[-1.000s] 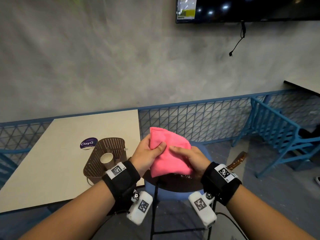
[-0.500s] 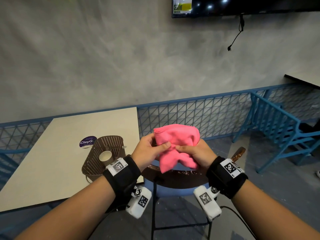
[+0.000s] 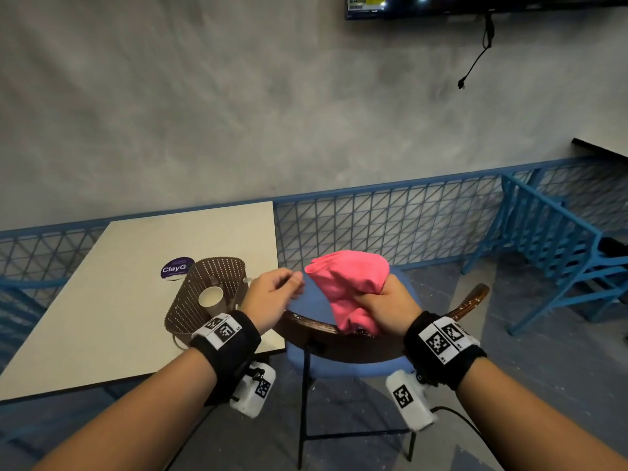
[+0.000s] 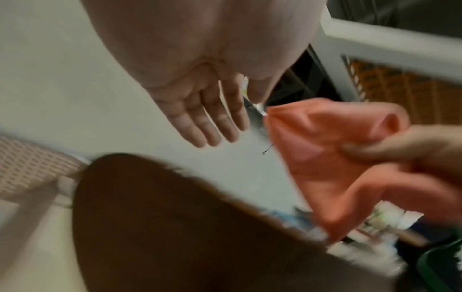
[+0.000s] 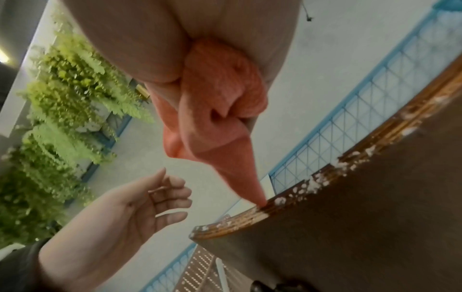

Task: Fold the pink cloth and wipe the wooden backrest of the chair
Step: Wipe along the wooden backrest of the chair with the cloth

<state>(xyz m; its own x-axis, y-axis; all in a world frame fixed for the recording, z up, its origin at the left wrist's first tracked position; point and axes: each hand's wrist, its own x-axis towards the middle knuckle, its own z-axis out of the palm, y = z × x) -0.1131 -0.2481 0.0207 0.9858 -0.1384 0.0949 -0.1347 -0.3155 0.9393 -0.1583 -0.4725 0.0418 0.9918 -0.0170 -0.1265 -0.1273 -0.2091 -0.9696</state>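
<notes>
Cloth: bunched pink fabric cloth (image 3: pixel 350 287), clutched in the right hand (image 3: pixel 384 302); one tail hangs down to the top edge of the curved dark-brown wooden backrest (image 3: pixel 339 345) of the blue-seated metal-legged chair (image 3: pixel 307 302).
Right grip: clenched round the cloth's gathered middle, fingers and thumb wrapped over it.
Left grip: released; left hand (image 3: pixel 272 294) hovers just beside the cloth with relaxed fingers, holding nothing.
Step in hand: judged as the change from folding to wiping; the cloth looks wadded rather than neatly folded.
Doing it well: flatten the wad into a pad with a broad face under the palm; press it onto the top rim and sweep along the curve end to end; the free left hand could steady the chair against sliding.
Rim condition: pale flecks along the layered wooden edge in the right wrist view; whether dirt or worn finish, cannot tell.
Bench: pale rectangular bench (image 3: pixel 102 300) left of the chair, carrying a brown perforated basket (image 3: pixel 190 300) with a white paper cup (image 3: pixel 210 296) inside.
Hidden: backrest's inner face and its left end, covered by hands and cloth; fold layers inside the fist.
Blurred: left wrist view smeared; backrest there is only a dark mass.
</notes>
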